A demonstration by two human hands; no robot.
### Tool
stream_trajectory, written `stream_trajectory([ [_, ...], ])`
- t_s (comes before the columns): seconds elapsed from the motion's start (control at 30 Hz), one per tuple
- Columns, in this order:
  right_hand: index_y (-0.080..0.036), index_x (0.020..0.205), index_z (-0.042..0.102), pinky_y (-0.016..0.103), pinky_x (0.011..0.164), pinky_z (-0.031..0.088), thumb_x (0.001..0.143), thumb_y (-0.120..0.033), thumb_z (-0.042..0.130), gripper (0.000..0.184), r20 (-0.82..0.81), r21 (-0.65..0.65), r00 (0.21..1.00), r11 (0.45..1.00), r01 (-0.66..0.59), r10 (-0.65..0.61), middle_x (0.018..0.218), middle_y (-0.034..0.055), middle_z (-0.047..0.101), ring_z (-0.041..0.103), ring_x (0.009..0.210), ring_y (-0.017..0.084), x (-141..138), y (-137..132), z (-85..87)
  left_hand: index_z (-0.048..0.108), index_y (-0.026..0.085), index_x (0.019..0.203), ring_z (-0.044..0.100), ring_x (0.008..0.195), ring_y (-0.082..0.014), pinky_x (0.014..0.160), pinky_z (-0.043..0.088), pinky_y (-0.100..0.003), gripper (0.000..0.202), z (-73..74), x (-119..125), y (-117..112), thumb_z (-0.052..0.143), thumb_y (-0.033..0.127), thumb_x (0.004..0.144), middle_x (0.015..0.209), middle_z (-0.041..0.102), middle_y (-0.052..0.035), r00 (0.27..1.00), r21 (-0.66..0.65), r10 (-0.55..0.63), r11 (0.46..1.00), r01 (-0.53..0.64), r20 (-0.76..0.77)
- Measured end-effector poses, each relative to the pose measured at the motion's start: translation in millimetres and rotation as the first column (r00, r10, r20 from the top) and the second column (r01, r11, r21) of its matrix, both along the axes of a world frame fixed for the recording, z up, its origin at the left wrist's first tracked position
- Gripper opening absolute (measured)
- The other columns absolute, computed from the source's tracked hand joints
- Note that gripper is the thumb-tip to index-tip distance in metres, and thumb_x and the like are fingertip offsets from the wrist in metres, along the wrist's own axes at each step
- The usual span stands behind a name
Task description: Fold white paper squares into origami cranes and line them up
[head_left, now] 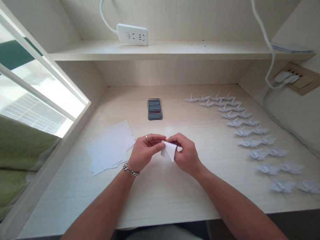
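Between my two hands, just above the desk, is a small piece of folded white paper (168,151) with a pointed lower corner. My left hand (145,149) pinches its upper left edge between thumb and fingers; a ring and a chain bracelet show on this hand and wrist. On the other side, my right hand (186,152) grips the paper's right edge, its fingers curled and partly behind the sheet. To the left lies a loose pile of white paper sheets (110,146). Folded paper cranes (250,142) stand in rows along the desk's right side.
A dark, pixelated rectangular object (154,109) lies beyond my hands. A white power strip (133,34) rests on the shelf (173,52) above the desk (151,203). Cables (269,64) run down to a wall socket (300,78) at right. A window (45,84) is at left.
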State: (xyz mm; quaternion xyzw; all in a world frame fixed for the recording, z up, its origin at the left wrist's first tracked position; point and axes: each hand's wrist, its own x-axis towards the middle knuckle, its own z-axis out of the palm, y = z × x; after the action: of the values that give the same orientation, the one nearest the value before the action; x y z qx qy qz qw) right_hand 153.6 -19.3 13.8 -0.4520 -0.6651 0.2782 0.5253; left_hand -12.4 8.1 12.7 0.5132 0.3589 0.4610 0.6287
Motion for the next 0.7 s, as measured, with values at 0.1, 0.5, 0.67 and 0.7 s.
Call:
stream_trajectory([
  [0.1, -0.019, 0.089, 0.064, 0.028, 0.068, 0.049, 0.077, -0.014, 0.063, 0.012, -0.028, -0.038, 1.0, 0.999, 0.002, -0.003, 0.085, 0.0032, 0.065, 0.062, 0.078, 0.017, -0.9, -0.2, -0.7, 0.074, 0.017, 0.092, 0.069, 0.077, -0.0174, 0.068, 0.054, -0.026, 0.024, 1.9, 0.3, -0.5, 0.078, 0.022, 0.069, 0.088, 0.075, -0.008, 0.999, 0.008, 0.008, 1.0, -0.008, -0.033],
  [0.5, -0.024, 0.093, 0.073, 0.028, 0.069, 0.05, 0.078, -0.012, 0.061, 0.022, -0.122, -0.092, 0.992, 0.995, -0.027, 0.016, 0.088, 0.0031, 0.067, 0.064, 0.082, 0.017, 1.5, 4.4, -0.1, 0.076, 0.018, 0.085, 0.066, 0.076, -0.0148, 0.073, 0.053, -0.026, 0.019, -3.2, 1.7, 3.0, 0.08, 0.02, 0.066, 0.083, 0.075, -0.0049, 0.996, -0.049, 0.084, 0.995, -0.082, 0.032],
  [0.67, -0.023, 0.096, 0.073, 0.028, 0.07, 0.051, 0.078, -0.01, 0.06, 0.026, -0.196, -0.173, 0.98, 0.982, -0.072, 0.037, 0.091, 0.003, 0.07, 0.065, 0.083, 0.017, -0.4, 4.9, -3.3, 0.076, 0.017, 0.08, 0.065, 0.074, -0.0145, 0.072, 0.053, -0.026, 0.017, -4.3, 2.4, 3.6, 0.081, 0.019, 0.064, 0.078, 0.074, -0.0046, 0.995, -0.05, 0.094, 0.994, -0.092, 0.039],
  [0.7, -0.022, 0.095, 0.073, 0.028, 0.07, 0.051, 0.077, -0.01, 0.06, 0.025, -0.206, -0.188, 0.978, 0.979, -0.081, 0.041, 0.091, 0.0032, 0.071, 0.065, 0.083, 0.017, -0.7, 5.1, -4.0, 0.076, 0.017, 0.079, 0.065, 0.074, -0.0145, 0.072, 0.053, -0.026, 0.017, -4.8, 2.4, 3.7, 0.082, 0.019, 0.064, 0.078, 0.074, -0.0046, 0.995, -0.048, 0.098, 0.994, -0.096, 0.033],
])
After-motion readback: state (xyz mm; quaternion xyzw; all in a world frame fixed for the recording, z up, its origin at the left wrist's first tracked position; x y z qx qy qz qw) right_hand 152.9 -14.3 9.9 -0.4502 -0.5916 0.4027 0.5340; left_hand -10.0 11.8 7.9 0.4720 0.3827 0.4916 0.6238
